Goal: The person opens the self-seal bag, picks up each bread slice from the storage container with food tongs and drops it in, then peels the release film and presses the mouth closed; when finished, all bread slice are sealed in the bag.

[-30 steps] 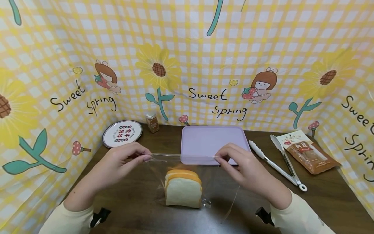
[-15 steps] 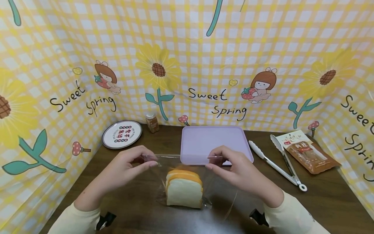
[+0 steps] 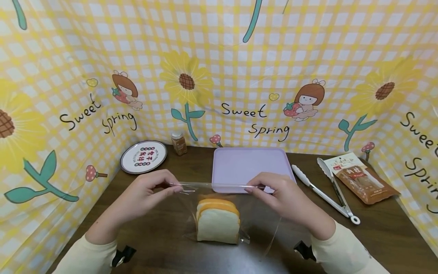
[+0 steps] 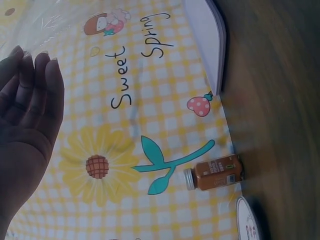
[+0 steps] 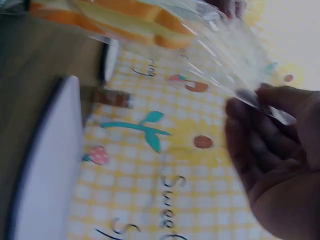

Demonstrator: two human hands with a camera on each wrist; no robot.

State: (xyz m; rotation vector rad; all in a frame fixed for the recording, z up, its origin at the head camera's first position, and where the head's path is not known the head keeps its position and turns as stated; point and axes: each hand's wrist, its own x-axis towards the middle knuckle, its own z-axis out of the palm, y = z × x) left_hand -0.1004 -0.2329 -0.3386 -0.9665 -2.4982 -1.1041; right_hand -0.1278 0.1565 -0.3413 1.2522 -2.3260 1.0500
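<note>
Slices of bread (image 3: pixel 218 224) with orange crust stand inside a clear plastic bag (image 3: pixel 205 187) at the middle of the table. My left hand (image 3: pixel 150 194) pinches the left end of the bag's upper edge between thumb and fingers. At the other end my right hand (image 3: pixel 278 194) pinches the same edge, so the film is stretched between them above the bread. In the right wrist view the bag's film (image 5: pixel 220 55) runs up to the thumb and fingertips of the right hand (image 5: pixel 275 145). The left wrist view shows the left hand (image 4: pixel 30 110) with the film at its fingertips.
Behind the hands lies a lilac tray (image 3: pixel 249 163). A white plate (image 3: pixel 143 156) and a spice jar (image 3: pixel 179 144) are at the back left. To the right are white-handled tongs (image 3: pixel 321 194) and a brown food packet (image 3: pixel 364 179). A checked cloth (image 3: pixel 219 57) encloses the table.
Both hands have moved closer together along the bag's upper edge. The right fingers loosened half a second ago and pinch the edge again now. The bagged bread has shifted slightly right.
</note>
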